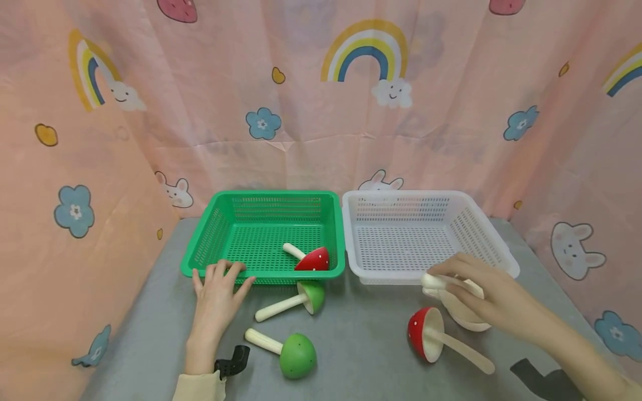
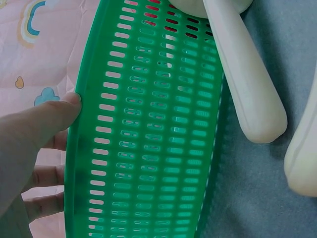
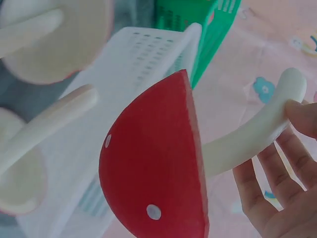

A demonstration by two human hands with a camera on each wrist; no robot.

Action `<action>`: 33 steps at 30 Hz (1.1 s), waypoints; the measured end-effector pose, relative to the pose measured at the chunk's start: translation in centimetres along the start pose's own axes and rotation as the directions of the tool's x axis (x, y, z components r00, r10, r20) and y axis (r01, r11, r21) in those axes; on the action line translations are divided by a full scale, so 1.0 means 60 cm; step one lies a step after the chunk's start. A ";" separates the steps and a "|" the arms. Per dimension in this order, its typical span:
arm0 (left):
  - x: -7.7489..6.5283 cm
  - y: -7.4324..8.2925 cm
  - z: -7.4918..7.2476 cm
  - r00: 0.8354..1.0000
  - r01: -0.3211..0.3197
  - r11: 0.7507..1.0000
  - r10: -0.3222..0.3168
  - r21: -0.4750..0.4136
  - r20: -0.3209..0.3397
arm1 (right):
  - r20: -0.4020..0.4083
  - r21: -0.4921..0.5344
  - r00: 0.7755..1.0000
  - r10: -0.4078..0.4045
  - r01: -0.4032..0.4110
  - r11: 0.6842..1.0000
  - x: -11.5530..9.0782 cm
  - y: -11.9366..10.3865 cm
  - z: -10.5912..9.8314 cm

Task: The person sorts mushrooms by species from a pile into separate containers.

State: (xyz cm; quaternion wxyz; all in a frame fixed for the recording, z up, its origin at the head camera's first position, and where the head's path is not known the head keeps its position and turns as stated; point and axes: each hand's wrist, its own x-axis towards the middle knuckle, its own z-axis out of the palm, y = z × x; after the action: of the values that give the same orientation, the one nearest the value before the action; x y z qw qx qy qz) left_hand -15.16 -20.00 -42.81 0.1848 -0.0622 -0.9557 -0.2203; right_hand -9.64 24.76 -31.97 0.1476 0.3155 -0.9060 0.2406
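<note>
My left hand (image 1: pixel 215 301) grips the near rim of the green basket (image 1: pixel 271 194), thumb in front and fingers over the edge. A toy mushroom with a red, white-dotted cap (image 3: pixel 153 163) is held by its pale stem in my right hand (image 1: pixel 486 292), near the front of the white basket (image 1: pixel 401 194). Beneath this hand the head view shows a cream cap underside (image 1: pixel 468 317), partly covered. Another red mushroom (image 1: pixel 426 335) lies on its side nearby. Two green-capped mushrooms (image 1: pixel 313 297) (image 1: pixel 298 356) lie between the hands.
Inside the green basket lies a red-capped mushroom (image 1: pixel 315 259). The baskets stand side by side on the grey table (image 1: pixel 366 334), with a pink patterned curtain (image 1: pixel 301 161) behind and at both sides.
</note>
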 end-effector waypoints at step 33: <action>0.000 0.001 0.001 1.000 0.004 1.000 -0.003 0.015 -0.005 | 0.061 0.386 0.992 0.111 -0.126 0.914 0.234 -0.022 0.088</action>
State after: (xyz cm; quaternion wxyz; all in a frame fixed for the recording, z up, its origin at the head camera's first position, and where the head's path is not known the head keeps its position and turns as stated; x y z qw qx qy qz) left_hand -15.18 -19.93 -42.84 0.1873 -0.0586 -0.9570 -0.2136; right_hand -20.05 14.04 -30.08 0.0499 0.2875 -0.8603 0.4181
